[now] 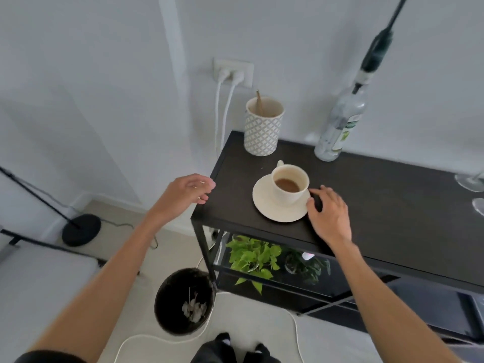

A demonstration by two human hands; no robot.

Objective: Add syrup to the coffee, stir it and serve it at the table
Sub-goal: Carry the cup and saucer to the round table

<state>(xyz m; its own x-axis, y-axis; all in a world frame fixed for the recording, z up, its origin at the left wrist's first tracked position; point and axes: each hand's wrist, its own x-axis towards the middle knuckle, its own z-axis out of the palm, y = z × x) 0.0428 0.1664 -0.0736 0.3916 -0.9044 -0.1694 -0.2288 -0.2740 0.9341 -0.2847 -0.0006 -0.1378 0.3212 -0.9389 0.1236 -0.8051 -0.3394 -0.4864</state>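
A cream cup [290, 186] with brown coffee stands on a cream saucer [272, 209] on the black shelf top [379, 205]. My right hand [330, 213] rests on the shelf with its fingers apart, the fingertips touching the saucer's right rim. My left hand [187, 191] hovers just off the shelf's left corner, fingers loosely curled and holding nothing. At the back right stands a clear syrup bottle [340, 127] with a green label and a pump top. A patterned holder [262, 127] with a wooden stirrer in it sits at the back left.
Glass bases [471, 182] show at the right edge of the shelf. Green plants [254, 255] fill the lower shelf. On the floor are a black bin [183, 301], white cables and a lamp base [81, 230]. A wall socket [233, 73] is behind.
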